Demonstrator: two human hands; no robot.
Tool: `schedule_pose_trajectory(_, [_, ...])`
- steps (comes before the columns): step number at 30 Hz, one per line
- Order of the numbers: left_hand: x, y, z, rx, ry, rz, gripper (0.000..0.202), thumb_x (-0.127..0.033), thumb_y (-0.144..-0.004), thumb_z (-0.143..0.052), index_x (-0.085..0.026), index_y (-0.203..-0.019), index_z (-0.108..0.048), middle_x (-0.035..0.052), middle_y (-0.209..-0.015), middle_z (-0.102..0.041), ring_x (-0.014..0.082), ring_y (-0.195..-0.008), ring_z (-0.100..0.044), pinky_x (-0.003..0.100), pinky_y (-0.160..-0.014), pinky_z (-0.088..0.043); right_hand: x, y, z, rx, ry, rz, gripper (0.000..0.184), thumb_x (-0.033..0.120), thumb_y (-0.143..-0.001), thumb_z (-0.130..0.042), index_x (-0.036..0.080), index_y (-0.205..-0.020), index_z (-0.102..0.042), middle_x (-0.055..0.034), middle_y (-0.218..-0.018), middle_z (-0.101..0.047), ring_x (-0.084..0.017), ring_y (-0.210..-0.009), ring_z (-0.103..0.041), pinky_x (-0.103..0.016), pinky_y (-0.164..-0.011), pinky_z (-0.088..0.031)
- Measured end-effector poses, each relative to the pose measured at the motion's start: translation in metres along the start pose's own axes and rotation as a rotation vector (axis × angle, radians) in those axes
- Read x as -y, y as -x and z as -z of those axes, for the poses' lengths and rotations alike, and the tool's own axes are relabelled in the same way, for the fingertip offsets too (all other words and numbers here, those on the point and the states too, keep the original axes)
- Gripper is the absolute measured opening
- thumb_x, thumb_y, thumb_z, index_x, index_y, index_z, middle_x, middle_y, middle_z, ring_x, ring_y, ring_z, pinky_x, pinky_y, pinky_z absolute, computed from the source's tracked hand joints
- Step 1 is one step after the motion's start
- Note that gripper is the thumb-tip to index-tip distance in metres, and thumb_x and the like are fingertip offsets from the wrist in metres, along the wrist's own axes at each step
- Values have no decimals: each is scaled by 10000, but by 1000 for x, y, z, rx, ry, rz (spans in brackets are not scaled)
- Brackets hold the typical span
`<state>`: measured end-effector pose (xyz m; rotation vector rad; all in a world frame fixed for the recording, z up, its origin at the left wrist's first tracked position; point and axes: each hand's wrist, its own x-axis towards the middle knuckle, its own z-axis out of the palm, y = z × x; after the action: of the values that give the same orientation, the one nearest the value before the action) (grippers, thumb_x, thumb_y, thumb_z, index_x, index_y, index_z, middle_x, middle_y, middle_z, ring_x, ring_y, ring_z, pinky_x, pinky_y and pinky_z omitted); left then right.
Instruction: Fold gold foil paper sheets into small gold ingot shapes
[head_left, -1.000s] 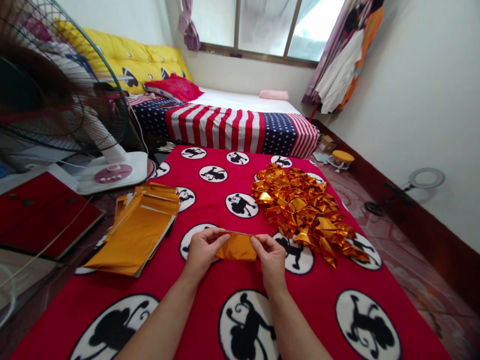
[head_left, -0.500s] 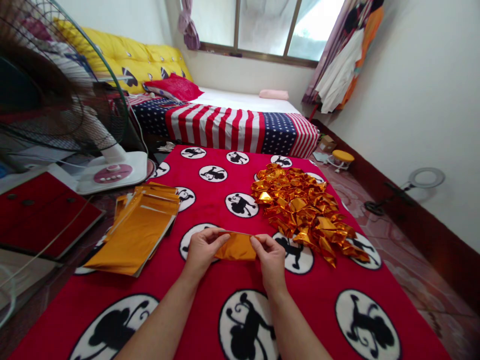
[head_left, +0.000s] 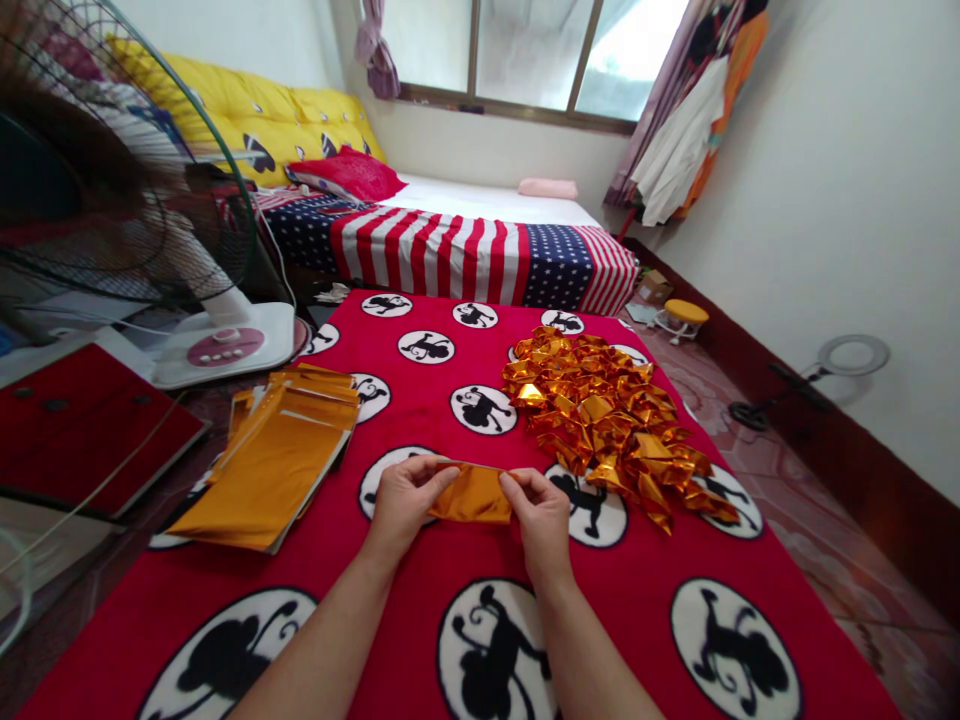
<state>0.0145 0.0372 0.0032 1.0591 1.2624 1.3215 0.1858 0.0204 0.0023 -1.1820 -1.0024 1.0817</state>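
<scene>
Foil sheet [head_left: 471, 496] pinched at opposite ends, left hand [head_left: 405, 500] and right hand [head_left: 541, 515] closed on it, steadying fold against red blanket [head_left: 645, 580].

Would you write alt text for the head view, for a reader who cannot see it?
Left hand and right hand pinch a gold foil sheet over a red monkey-print blanket. Flat gold sheets sit stacked at left, a heap of folded gold pieces at right.
</scene>
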Motion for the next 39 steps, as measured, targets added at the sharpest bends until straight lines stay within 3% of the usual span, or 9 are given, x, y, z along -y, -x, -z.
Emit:
schedule_pose_trajectory(28, [1, 1, -2, -2, 1, 62, 265, -374, -665, -773, -135, -770, -726, 58, -712, -746, 164, -595, -676, 212, -539, -513, 0, 0, 0, -16, 152, 55, 222, 352, -801, -654, 160, -689, -637, -1, -664, -576, -129, -628, -508, -236, -582, -404])
schedule_pose_trajectory(33, [0, 2, -2, -24, -162, -24, 237, -380, -716, -723, -149, -767, -726, 50, -727, -746, 172, -636, -679, 224, -568, -506, 3, 2, -1, -25, 272, 145, 221, 312, -818, -636, 165, -655, -610, 1, -673, -565, -132, -633, -514, -243, -595, -399])
schedule_pose_trajectory(39, [-2, 7, 0, -77, -604, -295, 148, -303, -799, -645, -187, -759, -728, 18, -714, -720, 151, -656, -651, 240, -648, -478, 2, 2, -1, -43, 504, 275, 213, 225, -829, -602, 182, -622, -574, 12, -657, -547, -133, -629, -503, -254, -605, -368])
